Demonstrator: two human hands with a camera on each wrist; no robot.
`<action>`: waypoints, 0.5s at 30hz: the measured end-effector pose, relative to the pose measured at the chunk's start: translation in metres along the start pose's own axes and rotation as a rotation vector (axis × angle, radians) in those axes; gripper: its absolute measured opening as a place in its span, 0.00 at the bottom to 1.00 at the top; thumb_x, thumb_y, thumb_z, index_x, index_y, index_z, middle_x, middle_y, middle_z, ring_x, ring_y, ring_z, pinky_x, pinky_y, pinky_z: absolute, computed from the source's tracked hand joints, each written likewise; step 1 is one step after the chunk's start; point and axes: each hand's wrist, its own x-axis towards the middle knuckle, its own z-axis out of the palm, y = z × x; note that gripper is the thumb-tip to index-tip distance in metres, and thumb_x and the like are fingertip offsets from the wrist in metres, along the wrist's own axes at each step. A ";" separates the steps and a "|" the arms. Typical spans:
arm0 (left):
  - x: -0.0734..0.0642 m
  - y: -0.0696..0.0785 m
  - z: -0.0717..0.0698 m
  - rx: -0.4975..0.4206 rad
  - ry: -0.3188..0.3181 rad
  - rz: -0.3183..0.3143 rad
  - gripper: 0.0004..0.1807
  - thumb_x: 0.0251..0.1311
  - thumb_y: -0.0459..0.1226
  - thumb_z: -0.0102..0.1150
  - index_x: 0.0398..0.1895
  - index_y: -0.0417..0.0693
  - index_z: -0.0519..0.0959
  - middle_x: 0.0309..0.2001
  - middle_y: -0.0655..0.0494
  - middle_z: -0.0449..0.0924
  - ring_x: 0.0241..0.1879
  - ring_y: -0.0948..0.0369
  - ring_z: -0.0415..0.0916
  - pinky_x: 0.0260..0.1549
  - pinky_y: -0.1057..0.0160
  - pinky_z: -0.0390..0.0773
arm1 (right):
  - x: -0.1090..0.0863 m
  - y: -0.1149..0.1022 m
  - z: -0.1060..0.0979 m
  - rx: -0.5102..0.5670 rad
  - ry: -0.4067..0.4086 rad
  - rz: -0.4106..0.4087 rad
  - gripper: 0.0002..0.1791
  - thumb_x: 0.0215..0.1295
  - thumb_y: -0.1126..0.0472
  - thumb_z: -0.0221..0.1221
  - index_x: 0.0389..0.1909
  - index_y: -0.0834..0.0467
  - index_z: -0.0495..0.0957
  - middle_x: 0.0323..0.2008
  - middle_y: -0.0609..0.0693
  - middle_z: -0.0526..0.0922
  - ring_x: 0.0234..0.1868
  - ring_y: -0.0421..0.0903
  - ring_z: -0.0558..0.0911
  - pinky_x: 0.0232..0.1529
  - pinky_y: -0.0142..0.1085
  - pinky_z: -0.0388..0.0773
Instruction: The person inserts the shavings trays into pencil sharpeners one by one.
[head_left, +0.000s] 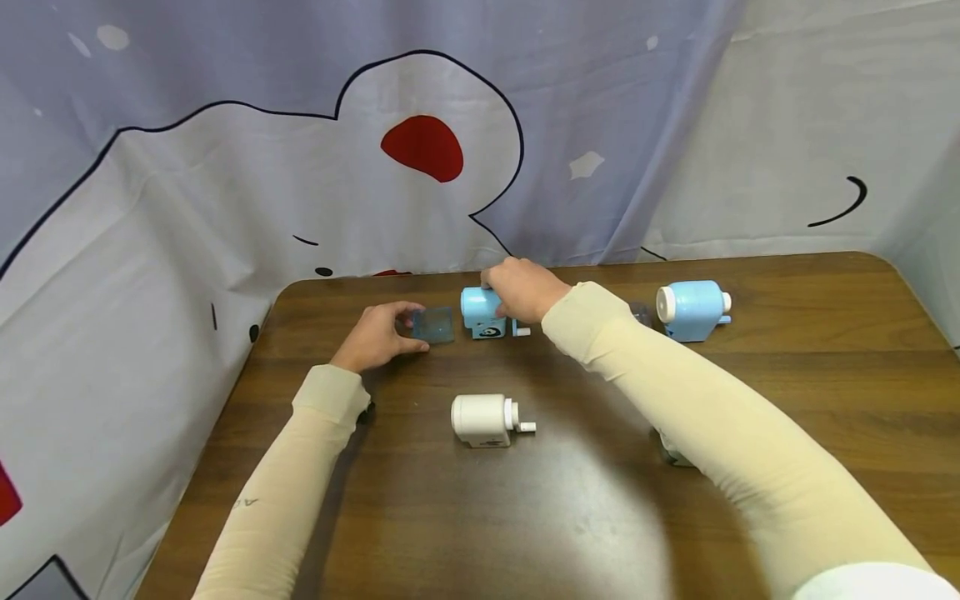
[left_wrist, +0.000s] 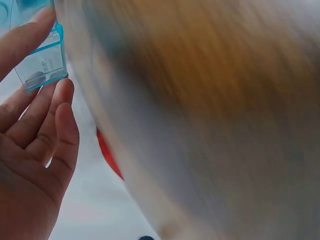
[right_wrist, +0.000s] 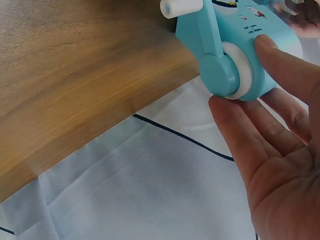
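Observation:
My left hand (head_left: 378, 336) pinches a clear blue plastic shavings drawer (head_left: 433, 327) between thumb and fingers, near the table's back edge. In the left wrist view the see-through drawer (left_wrist: 46, 60) shows a little dark matter at its bottom. Just to the right, my right hand (head_left: 525, 289) grips a light blue crank pencil sharpener (head_left: 480, 308) from above, thumb on one side and fingers on the other. Its panda print and white-handled crank (right_wrist: 210, 30) show in the right wrist view. A narrow gap separates drawer and sharpener in the head view.
A cream crank sharpener (head_left: 482, 419) stands nearer the front, centre. Another light blue sharpener (head_left: 692, 310) is at back right, with a dark see-through piece (head_left: 641, 314) beside it. The right sleeve partly hides a greenish object (head_left: 673, 454). A printed curtain (head_left: 570, 167) hangs behind the table.

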 end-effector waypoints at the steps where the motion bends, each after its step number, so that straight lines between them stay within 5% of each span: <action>1: 0.001 0.003 0.001 0.003 -0.001 0.006 0.33 0.51 0.40 0.78 0.62 0.42 0.78 0.45 0.46 0.81 0.46 0.51 0.77 0.48 0.51 0.76 | 0.000 0.001 0.000 0.001 0.000 0.000 0.25 0.60 0.62 0.72 0.57 0.63 0.79 0.52 0.58 0.84 0.51 0.55 0.83 0.54 0.44 0.78; 15: 0.015 0.020 0.012 0.060 0.016 0.093 0.35 0.51 0.40 0.79 0.62 0.40 0.77 0.42 0.47 0.83 0.43 0.53 0.79 0.47 0.51 0.79 | -0.003 0.005 0.003 0.014 -0.009 0.025 0.26 0.61 0.63 0.71 0.59 0.64 0.77 0.52 0.58 0.83 0.52 0.54 0.83 0.53 0.43 0.78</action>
